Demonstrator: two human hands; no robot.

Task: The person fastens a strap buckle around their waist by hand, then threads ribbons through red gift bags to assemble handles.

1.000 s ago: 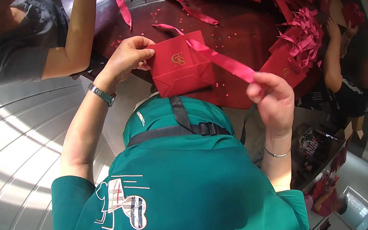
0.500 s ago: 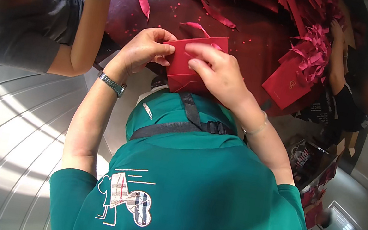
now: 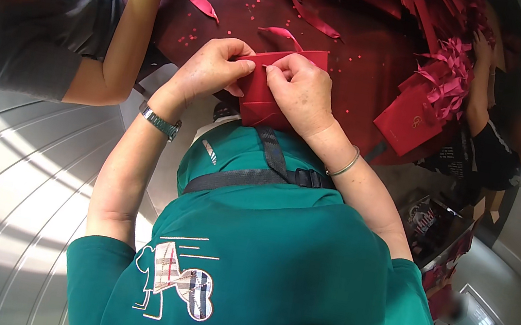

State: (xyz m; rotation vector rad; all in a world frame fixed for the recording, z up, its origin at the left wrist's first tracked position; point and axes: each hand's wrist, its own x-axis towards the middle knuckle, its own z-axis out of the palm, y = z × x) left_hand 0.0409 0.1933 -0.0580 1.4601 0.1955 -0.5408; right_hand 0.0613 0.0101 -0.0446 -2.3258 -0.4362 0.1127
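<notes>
A red paper gift bag (image 3: pixel 257 108), folded flat, is held close in front of my waist at the table's near edge. My left hand (image 3: pixel 214 71) is closed on its left edge, thumb on the near face. Over the upper part of the bag, my right hand (image 3: pixel 301 93) is pinched, fingertips pressed together at the paper. What is between those fingertips is too small to make out. A dark pink ribbon (image 3: pixel 283 33) curves up from behind the bag's top edge onto the table.
The dark red table (image 3: pixel 359 107) carries scattered red bits. Several ribboned red bags (image 3: pixel 408 122) are stacked at right. Loose ribbons (image 3: pixel 312 19) lie at the far side. A co-worker's arm (image 3: pixel 128 37) is at left; another person's hand (image 3: pixel 482 51) touches the pile at right.
My right hand, blurred with fingers spread over the bag before, has drawn its fingertips together in a pinch. The co-worker's hand at left has lowered slightly, with a red bag showing beside it.
</notes>
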